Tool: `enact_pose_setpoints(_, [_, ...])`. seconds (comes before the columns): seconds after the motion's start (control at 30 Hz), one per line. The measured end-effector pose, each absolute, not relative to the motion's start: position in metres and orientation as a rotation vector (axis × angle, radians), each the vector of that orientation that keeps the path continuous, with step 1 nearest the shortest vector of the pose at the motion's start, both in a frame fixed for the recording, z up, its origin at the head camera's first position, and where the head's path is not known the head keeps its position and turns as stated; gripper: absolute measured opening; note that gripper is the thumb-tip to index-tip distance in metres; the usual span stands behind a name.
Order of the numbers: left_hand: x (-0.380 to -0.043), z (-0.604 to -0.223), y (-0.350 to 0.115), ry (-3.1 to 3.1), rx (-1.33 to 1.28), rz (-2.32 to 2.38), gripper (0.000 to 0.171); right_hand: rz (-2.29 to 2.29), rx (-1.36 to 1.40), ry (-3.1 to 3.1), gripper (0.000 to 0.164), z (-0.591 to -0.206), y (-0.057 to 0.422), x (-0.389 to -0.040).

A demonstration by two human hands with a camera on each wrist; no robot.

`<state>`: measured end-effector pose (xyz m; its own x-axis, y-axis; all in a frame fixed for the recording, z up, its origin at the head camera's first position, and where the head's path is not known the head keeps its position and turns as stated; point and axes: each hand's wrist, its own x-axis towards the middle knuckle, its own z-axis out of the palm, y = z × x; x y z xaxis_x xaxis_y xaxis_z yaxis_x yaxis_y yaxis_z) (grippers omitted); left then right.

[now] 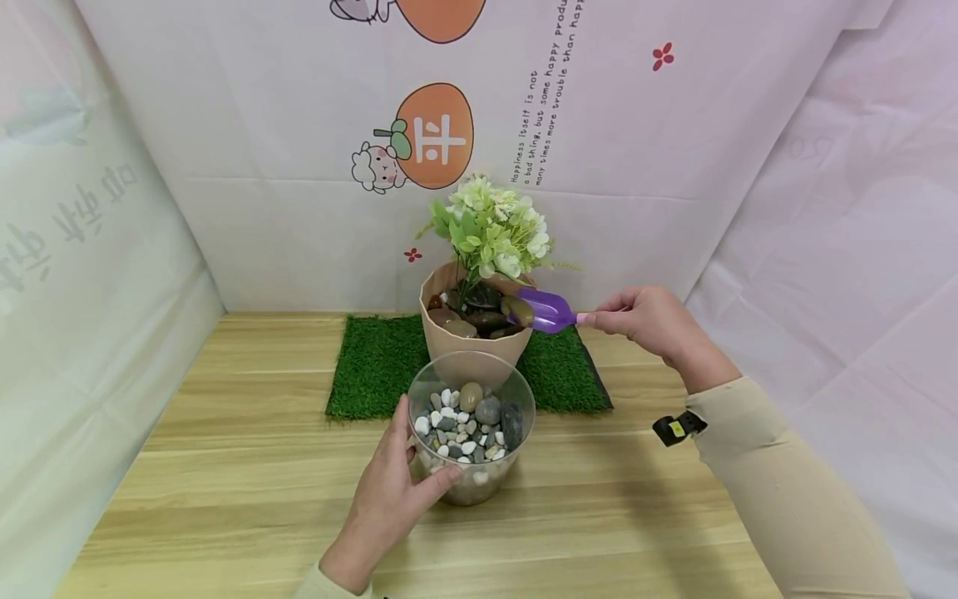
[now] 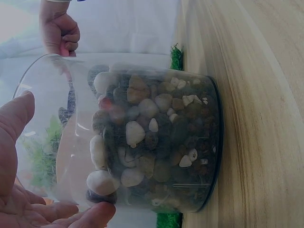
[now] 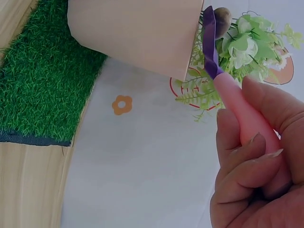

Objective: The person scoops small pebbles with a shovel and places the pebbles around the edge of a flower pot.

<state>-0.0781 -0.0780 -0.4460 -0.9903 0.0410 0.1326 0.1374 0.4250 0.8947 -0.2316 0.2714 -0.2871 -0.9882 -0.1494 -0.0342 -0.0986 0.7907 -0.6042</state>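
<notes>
My right hand (image 1: 649,326) grips the pink handle (image 3: 249,118) of a small shovel, its purple blade (image 1: 551,310) reaching over the right rim of a beige flowerpot (image 1: 437,339). A brownish rounded stone (image 1: 518,311) lies at the blade's front end. Dark and brown stones (image 1: 443,316) fill the pot around a bunch of white-green flowers (image 1: 494,229). My left hand (image 1: 389,491) holds a clear plastic container (image 1: 467,493) by its near left side, thumb in front. Inside are white, grey and tan pebbles (image 1: 466,437), with a few larger stones (image 1: 488,409) on top.
The pot stands on a green artificial grass mat (image 1: 377,366). Below it is a wood-grain tabletop (image 1: 247,466). Printed white cloth (image 1: 299,166) rises behind and at both sides. A black strap (image 1: 679,428) sits at my right sleeve.
</notes>
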Motion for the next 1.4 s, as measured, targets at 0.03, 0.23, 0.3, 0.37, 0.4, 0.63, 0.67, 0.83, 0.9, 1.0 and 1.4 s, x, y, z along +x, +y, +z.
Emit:
enact_pose_setpoints(0.03, [-0.078, -0.446, -0.078, -2.574, -0.164, -1.626, 0.123, -0.964, -0.197, 2.899, 0.050, -0.287, 0.271, -0.232])
enact_pose_setpoints(0.23, [-0.078, -0.448, -0.078, -2.572, -0.177, -1.599, 0.121, -0.886, -0.188, 2.945, 0.051, -0.285, 0.271, -0.231])
enact_pose_setpoints(0.3, [-0.078, -0.449, -0.079, -2.571, -0.180, -1.596, 0.120, -0.851, -0.184, 2.966, 0.051, -0.284, 0.271, -0.231])
enact_pose_setpoints(0.37, [-0.078, -0.449, -0.079, -2.572, -0.180, -1.598, 0.119, -0.818, -0.176, 2.980, 0.051, -0.282, 0.271, -0.231])
enact_pose_setpoints(0.4, [-0.078, -0.449, -0.079, -2.572, -0.181, -1.601, 0.119, -0.807, -0.172, 2.983, 0.051, -0.282, 0.271, -0.230])
enact_pose_setpoints(0.63, [-0.078, -0.448, -0.078, -2.579, -0.163, -1.621, 0.122, -0.732, -0.200, 3.030, 0.049, -0.279, 0.269, -0.229])
enact_pose_setpoints(0.67, [-0.078, -0.448, -0.078, -2.578, -0.166, -1.618, 0.122, -0.717, -0.208, 3.041, 0.049, -0.279, 0.269, -0.229])
enact_pose_setpoints(0.83, [-0.078, -0.449, -0.079, -2.574, -0.172, -1.611, 0.122, -0.665, -0.231, 3.070, 0.048, -0.277, 0.268, -0.228])
enact_pose_setpoints(0.9, [-0.078, -0.449, -0.079, -2.573, -0.166, -1.617, 0.123, -0.655, -0.238, 3.075, 0.049, -0.276, 0.267, -0.228])
enact_pose_setpoints(1.0, [-0.078, -0.449, -0.079, -2.568, -0.173, -1.608, 0.123, -0.643, -0.240, 3.078, 0.049, -0.275, 0.267, -0.228])
enact_pose_setpoints(1.4, [-0.078, -0.448, -0.079, -2.581, -0.163, -1.601, 0.123, -0.636, -0.231, 3.072, 0.048, -0.275, 0.266, -0.228])
